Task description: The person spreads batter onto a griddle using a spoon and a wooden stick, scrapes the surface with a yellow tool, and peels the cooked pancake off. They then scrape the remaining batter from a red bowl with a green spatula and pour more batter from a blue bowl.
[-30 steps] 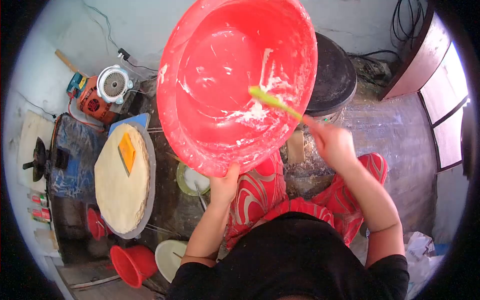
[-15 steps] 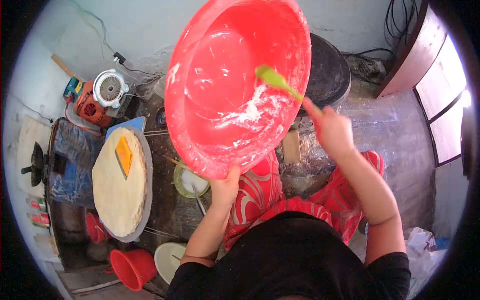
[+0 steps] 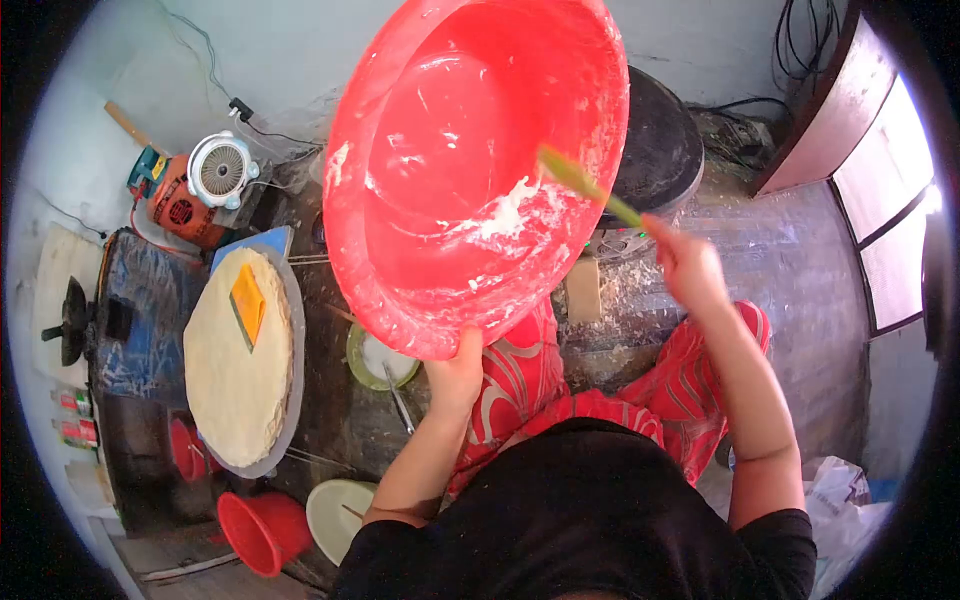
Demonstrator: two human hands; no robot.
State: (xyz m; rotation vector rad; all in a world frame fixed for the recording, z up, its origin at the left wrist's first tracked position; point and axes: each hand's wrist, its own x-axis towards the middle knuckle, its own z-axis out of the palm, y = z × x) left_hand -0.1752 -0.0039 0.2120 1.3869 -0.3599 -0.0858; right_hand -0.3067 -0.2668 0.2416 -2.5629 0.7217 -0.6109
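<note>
A large red basin [image 3: 430, 150] is tilted up in front of me, with white paste smeared over its lower and right inner wall. My left hand [image 3: 456, 372] grips its bottom rim, thumb on the near side and the other fingers hidden behind. In my right hand [image 3: 690, 268] is the handle of a green spatula [image 3: 580, 180]. The spatula's blade is over the right inner side of the basin, just above the white paste [image 3: 508, 212]; whether it touches the wall I cannot tell.
On the left lies a round pale slab [image 3: 235, 370] with a yellow scraper [image 3: 250, 305] on it. Below the basin stands a green bowl [image 3: 355, 365] of white stuff. A red bucket [image 3: 250, 535], a pale bowl [image 3: 325, 515], a fan [image 3: 222, 171] and a dark round lid [image 3: 660, 150] are around.
My right hand has moved right and down with the spatula, drawing its blade toward the basin's right side. The basin has shifted slightly, and the white paste looks more gathered.
</note>
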